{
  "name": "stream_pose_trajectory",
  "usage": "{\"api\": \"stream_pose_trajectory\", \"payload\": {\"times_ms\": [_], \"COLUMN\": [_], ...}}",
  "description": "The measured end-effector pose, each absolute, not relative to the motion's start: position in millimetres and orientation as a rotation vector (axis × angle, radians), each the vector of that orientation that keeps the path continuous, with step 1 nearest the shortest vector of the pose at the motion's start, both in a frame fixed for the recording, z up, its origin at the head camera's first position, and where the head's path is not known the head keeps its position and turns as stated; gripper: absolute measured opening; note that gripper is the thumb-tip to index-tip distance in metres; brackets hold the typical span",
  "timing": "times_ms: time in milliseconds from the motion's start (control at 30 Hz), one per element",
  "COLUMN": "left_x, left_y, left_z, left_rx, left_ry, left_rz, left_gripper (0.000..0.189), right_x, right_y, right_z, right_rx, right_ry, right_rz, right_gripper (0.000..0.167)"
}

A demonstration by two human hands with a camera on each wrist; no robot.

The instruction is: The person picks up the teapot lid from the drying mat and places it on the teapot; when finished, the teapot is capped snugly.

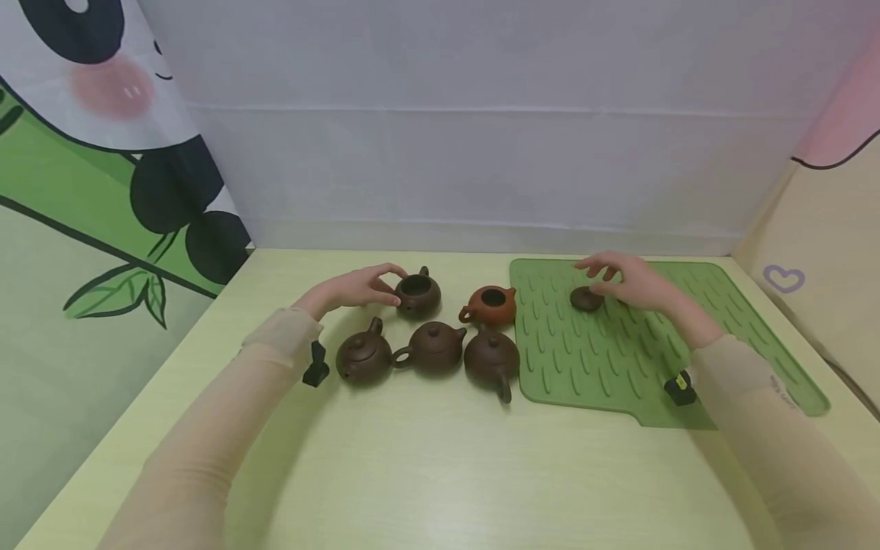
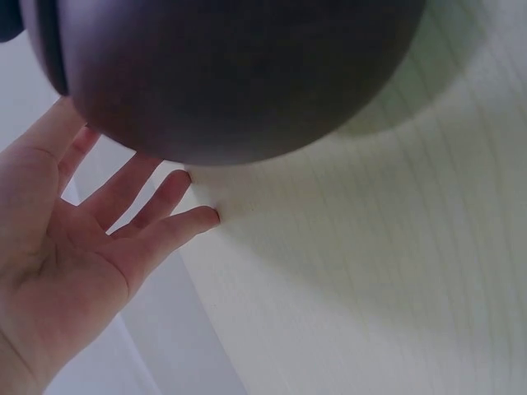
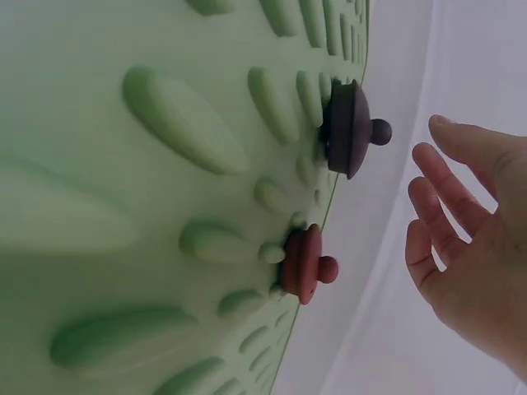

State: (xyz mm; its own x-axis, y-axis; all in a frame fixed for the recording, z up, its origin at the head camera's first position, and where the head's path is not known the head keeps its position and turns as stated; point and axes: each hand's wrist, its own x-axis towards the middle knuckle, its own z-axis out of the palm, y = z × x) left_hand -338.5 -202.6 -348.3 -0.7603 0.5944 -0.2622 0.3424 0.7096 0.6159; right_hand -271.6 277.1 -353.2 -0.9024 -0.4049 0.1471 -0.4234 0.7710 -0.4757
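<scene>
In the head view my left hand (image 1: 354, 290) holds the left side of a dark brown teapot (image 1: 418, 296) without a lid, thumb in front and a finger behind. In the left wrist view a large dark teapot (image 2: 239, 74) covers part of the left hand (image 2: 78, 239); its outer fingers are spread. My right hand (image 1: 632, 283) hovers over a dark lid (image 1: 586, 299) on the green mat (image 1: 571, 374). The right wrist view shows the right hand (image 3: 478, 230) apart from that lid's knob (image 3: 380, 132), fingers loosely bent and holding nothing. A smaller red-brown lid (image 3: 306, 265) lies beside the dark one.
A lidless reddish teapot (image 1: 492, 305) stands by the mat's left edge. In front are three lidded dark teapots: left (image 1: 364, 357), middle (image 1: 436, 348) and right (image 1: 492, 359). A white cloth backdrop (image 1: 454, 168) rises behind the table (image 1: 412, 473).
</scene>
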Motion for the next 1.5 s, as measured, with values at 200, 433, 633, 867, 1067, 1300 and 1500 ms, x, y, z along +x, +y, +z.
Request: {"api": "stream_pose_trajectory", "payload": {"times_ms": [200,433,633,867,1067,1300,1500], "left_x": [-339,-339,-339,-337,-337,-337,-339], "left_y": [-203,-202,-202,-202,-202,-203,-203], "left_z": [-349,-350,-350,-348,-350,-350,-351], "left_rx": [0.714,0.725,0.716,0.714,0.721,0.697,0.687], "left_ry": [2.476,2.475,2.47,2.481,2.483,2.474,2.473], "left_rz": [0.764,0.772,0.774,0.775,0.785,0.797,0.8], "left_gripper": [0.053,0.054,0.054,0.054,0.054,0.055,0.055], "right_x": [-277,-281,-284,-287,-287,-289,-292], "right_y": [280,280,281,281,280,278,269], "right_z": [-358,-361,-364,-365,-364,-360,-352], "right_rx": [0.644,0.578,0.545,0.547,0.564,0.573,0.594], "right_ry": [-2.972,-3.021,-3.05,-3.059,-3.06,-3.037,-2.992], "right_rz": [0.757,0.771,0.766,0.732,0.704,0.707,0.722], "right_gripper": [0.033,0.027,0.022,0.023,0.022,0.022,0.02]}}
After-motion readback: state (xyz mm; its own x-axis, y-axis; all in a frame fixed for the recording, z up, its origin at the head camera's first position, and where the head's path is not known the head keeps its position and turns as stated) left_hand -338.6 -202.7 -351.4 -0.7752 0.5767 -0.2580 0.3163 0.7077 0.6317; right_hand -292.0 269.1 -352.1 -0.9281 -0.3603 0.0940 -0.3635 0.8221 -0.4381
